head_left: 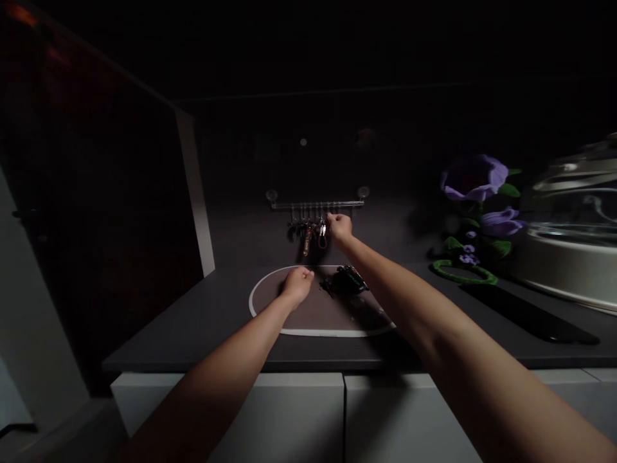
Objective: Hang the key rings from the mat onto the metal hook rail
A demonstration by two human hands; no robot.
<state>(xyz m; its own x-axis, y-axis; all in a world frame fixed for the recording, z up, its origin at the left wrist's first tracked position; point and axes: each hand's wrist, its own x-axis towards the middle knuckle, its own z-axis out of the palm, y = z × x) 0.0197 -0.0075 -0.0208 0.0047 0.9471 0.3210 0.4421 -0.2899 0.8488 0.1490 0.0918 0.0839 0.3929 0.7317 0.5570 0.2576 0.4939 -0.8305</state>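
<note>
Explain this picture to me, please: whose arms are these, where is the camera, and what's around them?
No robot here: these are a person's bare arms, seen by one camera worn on the head. The right hand is raised beside keyrings hanging from a wall rail; the left hand is lower, over a mat. I can't tell whether either holds anything small. A dark bundle lies on the mat, and purple flowers stand on the counter.
</note>
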